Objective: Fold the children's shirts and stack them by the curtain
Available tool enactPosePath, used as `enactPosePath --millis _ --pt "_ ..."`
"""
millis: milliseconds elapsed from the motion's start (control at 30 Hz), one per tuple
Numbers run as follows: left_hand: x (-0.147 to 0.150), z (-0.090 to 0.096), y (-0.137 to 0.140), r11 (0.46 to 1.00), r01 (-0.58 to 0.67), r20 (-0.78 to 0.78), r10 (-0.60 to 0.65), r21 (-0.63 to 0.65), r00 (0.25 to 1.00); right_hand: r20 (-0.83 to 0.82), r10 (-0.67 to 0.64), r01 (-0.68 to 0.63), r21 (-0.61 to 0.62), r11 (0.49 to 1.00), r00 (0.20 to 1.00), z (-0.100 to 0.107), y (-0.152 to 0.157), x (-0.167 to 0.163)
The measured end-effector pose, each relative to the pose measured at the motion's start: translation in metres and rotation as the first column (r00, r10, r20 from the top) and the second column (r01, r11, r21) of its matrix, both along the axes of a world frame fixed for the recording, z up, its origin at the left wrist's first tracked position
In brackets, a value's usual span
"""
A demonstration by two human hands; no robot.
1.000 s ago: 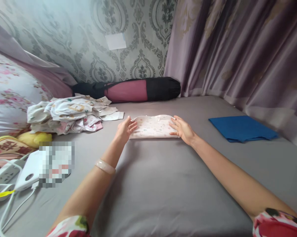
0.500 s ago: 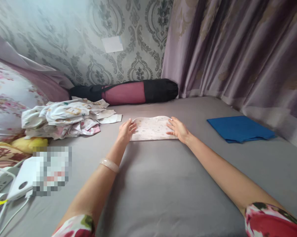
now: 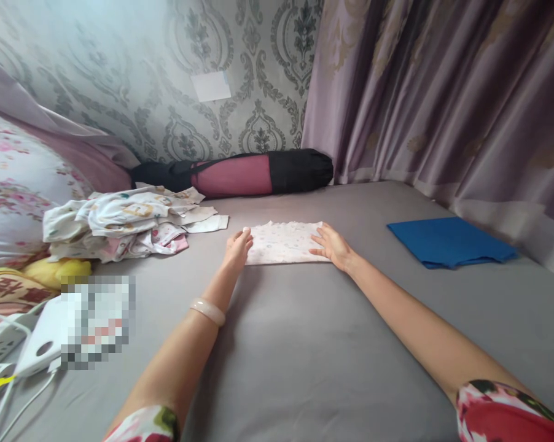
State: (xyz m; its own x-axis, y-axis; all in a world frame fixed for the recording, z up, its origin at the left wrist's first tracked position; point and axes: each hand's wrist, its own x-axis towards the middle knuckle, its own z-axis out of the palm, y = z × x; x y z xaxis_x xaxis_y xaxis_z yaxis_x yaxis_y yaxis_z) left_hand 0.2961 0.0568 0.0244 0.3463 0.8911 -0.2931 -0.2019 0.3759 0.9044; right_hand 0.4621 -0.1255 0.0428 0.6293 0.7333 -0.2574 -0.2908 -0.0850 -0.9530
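Note:
A pale pink, small-patterned garment [image 3: 284, 244], folded into a flat rectangle, lies on the grey bed sheet [image 3: 300, 344] in front of me. At its left edge, my left hand [image 3: 238, 248] is closed on the upper corner, fingers together. On the opposite side, my right hand [image 3: 333, 247] pinches the upper right corner, while its lower fingers rest spread on the fabric. The far edge between the hands looks wavy and slightly gathered. How many layers the garment has cannot be seen.
Left of the garment sits a loose pile of printed baby clothes [image 3: 134, 215]. A folded blue cloth [image 3: 452, 241] lies at the right. Against the wall is a black and dark pink roll bag [image 3: 233, 174]. A power strip [image 3: 5, 337] with cables and a white device [image 3: 46, 334] are nearer left.
The garment's far edge has gone from raised and smoothly stretched to lower and rumpled. My left hand has shifted slightly right and its fingers have drawn together; the right hand has barely moved.

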Motion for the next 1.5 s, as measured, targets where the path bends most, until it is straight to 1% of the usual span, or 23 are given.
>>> enactPosePath --millis 133,233,300,400,467,500,533,567,600,667,700,733,767,800,867,933,967,1033,1133,1200,1267,1400,1500 --pt "0.0 -0.007 0.002 0.998 0.033 -0.055 -0.031 0.049 0.998 0.038 0.015 -0.014 -0.022 1.0 0.999 -0.001 0.0 0.001" --pt "0.001 -0.012 0.004 0.994 0.06 -0.136 -0.047 0.095 0.99 0.063 0.027 -0.025 -0.039 0.999 0.998 -0.002 0.0 0.002" --pt "0.002 -0.013 0.003 0.985 0.084 -0.2 -0.052 0.152 0.978 0.076 0.03 -0.026 -0.048 0.999 0.997 -0.002 0.001 0.002" --pt "0.006 -0.013 0.0 0.947 0.145 -0.328 -0.045 0.285 0.944 0.115 0.029 -0.02 -0.073 0.997 0.993 -0.002 0.007 0.001" --pt "0.011 -0.015 -0.003 0.889 0.212 -0.414 -0.028 0.407 0.91 0.191 0.046 -0.025 -0.109 0.994 0.98 -0.003 0.014 -0.002" --pt "0.014 -0.016 -0.005 0.841 0.259 -0.454 -0.019 0.474 0.891 0.262 0.064 -0.028 -0.139 0.99 0.963 -0.003 0.019 -0.004" --pt "0.018 -0.018 -0.006 0.777 0.315 -0.492 -0.008 0.544 0.871 0.362 0.091 -0.028 -0.177 0.984 0.928 -0.005 0.024 -0.006" --pt "0.021 -0.019 -0.007 0.693 0.378 -0.527 0.003 0.613 0.85 0.485 0.128 -0.024 -0.216 0.976 0.865 -0.006 0.029 -0.009" --pt "0.025 -0.021 -0.009 0.592 0.446 -0.563 0.016 0.672 0.826 0.617 0.177 -0.023 -0.25 0.968 0.767 -0.008 0.033 -0.012" --pt "0.03 -0.022 -0.012 0.368 0.576 -0.637 0.06 0.73 0.768 0.822 0.289 -0.035 -0.313 0.949 0.491 -0.013 0.042 -0.019" --pt "0.032 -0.022 -0.015 0.274 0.631 -0.674 0.097 0.725 0.732 0.87 0.342 -0.043 -0.35 0.936 0.355 -0.015 0.045 -0.022" --pt "0.033 -0.022 -0.017 0.202 0.682 -0.71 0.138 0.703 0.691 0.886 0.392 -0.048 -0.393 0.918 0.246 -0.017 0.048 -0.026" --pt "0.034 -0.021 -0.02 0.157 0.727 -0.743 0.18 0.669 0.645 0.883 0.438 -0.04 -0.438 0.898 0.171 -0.018 0.051 -0.029" --pt "0.034 -0.02 -0.022 0.133 0.765 -0.772 0.217 0.63 0.597 0.869 0.479 -0.023 -0.48 0.877 0.125 -0.02 0.054 -0.032" --pt "0.035 -0.018 -0.026 0.121 0.822 -0.817 0.263 0.556 0.514 0.845 0.528 0.018 -0.531 0.847 0.085 -0.024 0.058 -0.035" --pt "0.035 -0.018 -0.028 0.137 0.853 -0.847 0.274 0.503 0.455 0.836 0.545 0.046 -0.548 0.835 0.068 -0.027 0.061 -0.036" --pt "0.035 -0.019 -0.029 0.154 0.858 -0.856 0.271 0.49 0.44 0.833 0.55 0.055 -0.553 0.831 0.068 -0.029 0.061 -0.036" --pt "0.036 -0.022 -0.029 0.197 0.848 -0.862 0.244 0.493 0.444 0.827 0.557 0.059 -0.561 0.825 0.076 -0.033 0.062 -0.036" --pt "0.037 -0.026 -0.028 0.253 0.808 -0.847 0.187 0.531 0.498 0.82 0.564 0.055 -0.57 0.82 0.092 -0.035 0.061 -0.035" --pt "0.036 -0.028 -0.026 0.272 0.79 -0.836 0.168 0.549 0.523 0.817 0.568 0.055 -0.574 0.817 0.097 -0.034 0.061 -0.036" --pt "0.036 -0.029 -0.025 0.286 0.781 -0.832 0.164 0.554 0.53 0.814 0.572 0.058 -0.579 0.813 0.107 -0.034 0.061 -0.035" --pt "0.032 -0.028 -0.024 0.322 0.768 -0.832 0.179 0.553 0.525 0.818 0.56 0.104 -0.573 0.813 0.132 -0.036 0.063 -0.034" --pt "0.029 -0.025 -0.024 0.325 0.771 -0.837 0.211 0.547 0.505 0.832 0.531 0.167 -0.553 0.816 0.161 -0.039 0.063 -0.033"
